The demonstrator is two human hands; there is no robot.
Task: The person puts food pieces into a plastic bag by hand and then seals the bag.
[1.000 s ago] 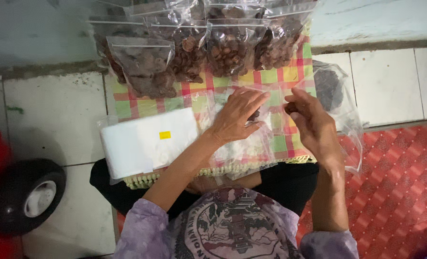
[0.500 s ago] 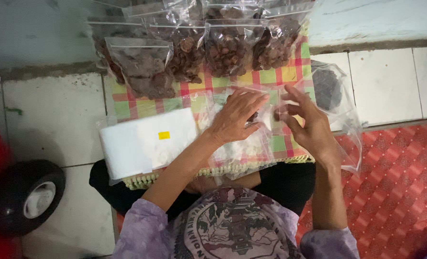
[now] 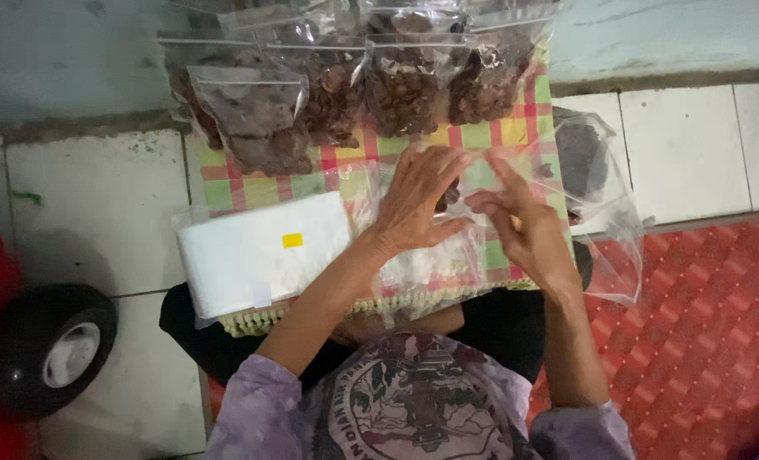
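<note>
Pressing down with spread fingers, the left hand [image 3: 414,200] lies flat on a thin clear plastic bag [image 3: 431,260] that rests on the checked red, green and yellow cloth [image 3: 490,136], near the cloth's fringed near edge. The right hand [image 3: 524,226] hovers just beside it, fingers loosely curled and pinching at the bag's upper edge, though whether they actually grip the film I cannot tell. Something small and dark shows between the two hands. A bag like this looks light, limp and slippery, so it is best taken by its open rim or a corner. Along the cloth's far edge stand clear bags filled with dark brown pieces [image 3: 401,85]. A stack of white empty bags in a clear wrapper [image 3: 260,251] lies at the near left corner.
</note>
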